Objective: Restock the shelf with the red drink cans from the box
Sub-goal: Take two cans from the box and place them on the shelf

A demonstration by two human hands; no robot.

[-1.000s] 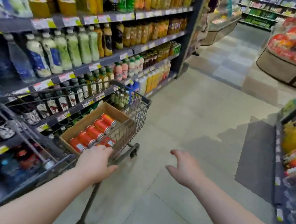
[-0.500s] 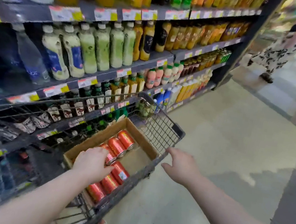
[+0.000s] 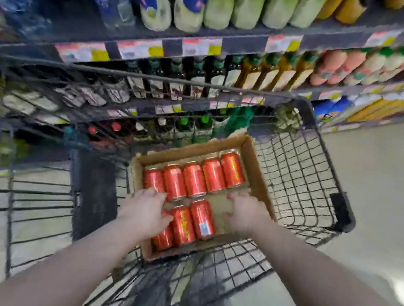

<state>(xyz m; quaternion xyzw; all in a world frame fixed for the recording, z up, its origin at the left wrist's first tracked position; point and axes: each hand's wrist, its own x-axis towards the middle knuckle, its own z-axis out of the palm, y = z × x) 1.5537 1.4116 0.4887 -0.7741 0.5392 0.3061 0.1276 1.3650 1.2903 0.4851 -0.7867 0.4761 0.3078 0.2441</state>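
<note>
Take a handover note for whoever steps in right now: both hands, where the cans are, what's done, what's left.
Left hand: lies on the near row of red drink cans; grip unclear.
Right hand: open, over the bare floor of the brown cardboard box.
Cans: eight visible, five far, three near, lying in the box inside the black wire cart.
Done: no can lifted out yet.
Left: move the cans to the dark store shelf.

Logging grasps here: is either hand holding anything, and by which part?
Nothing clearly. The left hand covers a red drink can in the brown cardboard box; a grip cannot be told. The right hand is open over bare cardboard.
</note>
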